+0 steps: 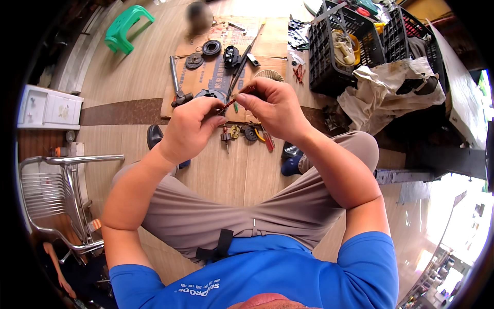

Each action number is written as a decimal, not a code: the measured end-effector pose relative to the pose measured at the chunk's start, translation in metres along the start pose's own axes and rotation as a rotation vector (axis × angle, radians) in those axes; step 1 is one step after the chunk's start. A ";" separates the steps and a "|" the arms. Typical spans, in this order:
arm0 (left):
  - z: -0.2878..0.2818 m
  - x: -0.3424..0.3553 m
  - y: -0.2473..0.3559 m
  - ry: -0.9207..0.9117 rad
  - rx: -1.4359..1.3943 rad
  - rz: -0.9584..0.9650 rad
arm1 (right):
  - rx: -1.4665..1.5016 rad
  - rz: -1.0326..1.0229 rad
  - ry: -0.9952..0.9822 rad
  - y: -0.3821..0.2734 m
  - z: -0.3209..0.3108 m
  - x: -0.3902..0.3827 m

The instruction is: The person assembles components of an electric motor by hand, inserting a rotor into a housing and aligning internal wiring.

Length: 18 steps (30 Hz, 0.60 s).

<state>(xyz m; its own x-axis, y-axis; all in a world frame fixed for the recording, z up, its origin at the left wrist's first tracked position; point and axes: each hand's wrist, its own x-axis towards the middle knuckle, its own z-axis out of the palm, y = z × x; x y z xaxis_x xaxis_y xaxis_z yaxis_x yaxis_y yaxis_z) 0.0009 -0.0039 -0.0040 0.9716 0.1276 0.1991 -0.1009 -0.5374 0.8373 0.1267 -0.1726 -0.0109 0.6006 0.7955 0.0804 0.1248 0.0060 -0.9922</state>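
Observation:
A thin, twisted reddish-brown strand [230,104], like copper wire, runs between my two hands above the cardboard. My left hand [189,127] pinches its left end between thumb and fingers. On the other side my right hand [275,107] grips the strand with thumb and forefinger, and a short piece shows above those fingers. Below them on the floor lie a small motor armature [225,136], a round dark part [250,133] and red-handled pliers [269,141]. A metal disc [210,94] is partly hidden behind my left hand.
Cardboard [270,44] carries a hammer [175,77], a black ring [211,48], a black housing [232,56] and a ribbed ring [269,76]. Reddish wire scraps [299,73] lie nearby. Black crates [321,67] with cloth [391,90] stand right; a green stool [128,26] stands left.

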 end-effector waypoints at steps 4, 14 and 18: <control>-0.004 0.001 0.003 0.062 0.387 0.238 | 0.107 0.067 0.022 0.001 0.004 0.000; -0.012 -0.004 -0.001 -0.231 -0.671 -0.385 | 0.293 -0.020 -0.115 -0.012 -0.004 -0.004; -0.011 -0.003 -0.005 -0.393 -0.873 -0.472 | 0.225 -0.114 -0.107 -0.007 -0.001 -0.004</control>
<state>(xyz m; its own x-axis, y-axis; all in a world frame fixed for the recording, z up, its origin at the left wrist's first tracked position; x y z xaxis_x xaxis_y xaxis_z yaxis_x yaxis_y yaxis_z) -0.0039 0.0078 -0.0029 0.9375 -0.1950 -0.2883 0.3368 0.2990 0.8928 0.1242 -0.1764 -0.0040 0.5045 0.8413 0.1943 0.0015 0.2242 -0.9745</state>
